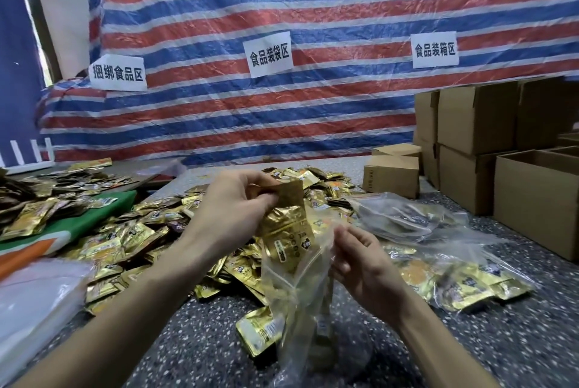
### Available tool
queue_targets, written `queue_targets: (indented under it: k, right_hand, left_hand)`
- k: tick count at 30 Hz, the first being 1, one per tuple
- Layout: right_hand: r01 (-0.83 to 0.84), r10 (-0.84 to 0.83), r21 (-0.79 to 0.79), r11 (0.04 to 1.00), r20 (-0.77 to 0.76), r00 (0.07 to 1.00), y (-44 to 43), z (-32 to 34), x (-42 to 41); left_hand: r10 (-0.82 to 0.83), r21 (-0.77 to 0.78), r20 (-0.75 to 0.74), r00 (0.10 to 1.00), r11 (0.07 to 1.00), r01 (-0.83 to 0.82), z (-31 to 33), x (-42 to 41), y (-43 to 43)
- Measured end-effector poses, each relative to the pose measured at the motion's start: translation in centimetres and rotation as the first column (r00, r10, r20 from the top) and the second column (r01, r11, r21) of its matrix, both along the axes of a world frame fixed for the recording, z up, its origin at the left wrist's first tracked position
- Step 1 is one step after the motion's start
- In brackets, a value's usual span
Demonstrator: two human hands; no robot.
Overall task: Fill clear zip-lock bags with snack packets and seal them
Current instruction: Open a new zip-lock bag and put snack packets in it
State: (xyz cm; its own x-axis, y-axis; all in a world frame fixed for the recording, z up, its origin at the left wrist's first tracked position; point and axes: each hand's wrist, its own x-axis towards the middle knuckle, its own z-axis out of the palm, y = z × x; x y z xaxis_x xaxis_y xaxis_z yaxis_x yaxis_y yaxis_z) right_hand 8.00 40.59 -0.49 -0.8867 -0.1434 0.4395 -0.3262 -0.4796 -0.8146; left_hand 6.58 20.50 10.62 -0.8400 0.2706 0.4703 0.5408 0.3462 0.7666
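Desk (203, 340): speckled and bare in the foreground. One stray packet (257, 334) lies flat just beside the bag's lower half.
Zip-lock bag (293, 290): clear and limp, hanging between the hands with its bottom sagging onto the desk. How much it already holds is hard to read through the film.
Right hand (363, 268): its fingers (344, 242) are curled, and they seem to pinch one side of the bag's mouth. The grip itself is partly hidden.
Left hand (238, 209): its thumb and fingers pinch the top of the gold packets (288, 227). Their lower edge is at the bag's mouth.
Risk, mouth: only one lip looks held, so the slack film may fold shut and the packets would jam on the rim.
Risk, drop: a fingertip pinch on slick foil could let a packet slide out and land outside the bag.
Risk, seal: a packet corner or a crease left in the zip track would likely stop it closing fully.
Loose pile (141, 237): it spreads behind the left forearm, and a sweeping wrist could scatter it.
Filled bags (454, 274): they lie to the right, near the right hand. A new bag set down carelessly may slide off them.
Cardboard boxes (532, 199): they stand further right, some open, well apart from the hands.
Striped tarp (282, 11): it hangs at the back with paper signs on it.
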Motion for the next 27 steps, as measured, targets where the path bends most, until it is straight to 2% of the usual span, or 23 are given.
queue_targets:
  k: [6, 9, 14, 17, 22, 24, 27]
  right_hand:
    - [0.039, -0.038, 0.068, 0.997, -0.005, 0.999, -0.1, -0.1, 0.1]
    - [0.051, -0.049, 0.075, 0.996, -0.028, 0.998, -0.2, -0.1, 0.2]
    - [0.034, -0.029, 0.091, 0.995, -0.049, 0.998, 0.0, 0.5, 0.9]
    - [0.074, -0.068, 0.09, 0.993, -0.069, 0.995, 0.2, 0.7, 1.2]
    - [0.232, -0.225, 0.09, 0.968, -0.084, 0.971, 0.3, 0.5, 1.2]
    - [0.248, -0.24, 0.079, 0.965, -0.094, 0.966, 0.5, 0.4, 1.1]
    - [0.257, -0.251, 0.06, 0.965, -0.092, 0.964, 0.7, 0.4, 1.0]
  left_hand:
    - [-0.048, -0.229, 0.025, 0.999, 0.972, 0.052, -1.3, 0.4, 1.5]
    - [-0.05, -0.294, -0.029, 0.998, 0.955, 0.039, -1.5, 0.6, 1.3]
    - [0.089, -0.039, -0.143, 0.986, 0.995, -0.095, -1.8, 0.9, 1.4]
    - [0.128, -0.052, -0.203, 0.971, 0.989, -0.142, -2.6, 1.1, 1.8]
    - [0.031, -0.287, -0.049, 0.998, 0.957, -0.044, -3.5, 0.9, 2.1]
    - [0.011, -0.294, 0.012, 1.0, 0.956, -0.007, -3.3, 0.8, 1.8]
    - [-0.021, -0.19, 0.072, 0.997, 0.981, 0.034, -3.1, 0.9, 1.4]
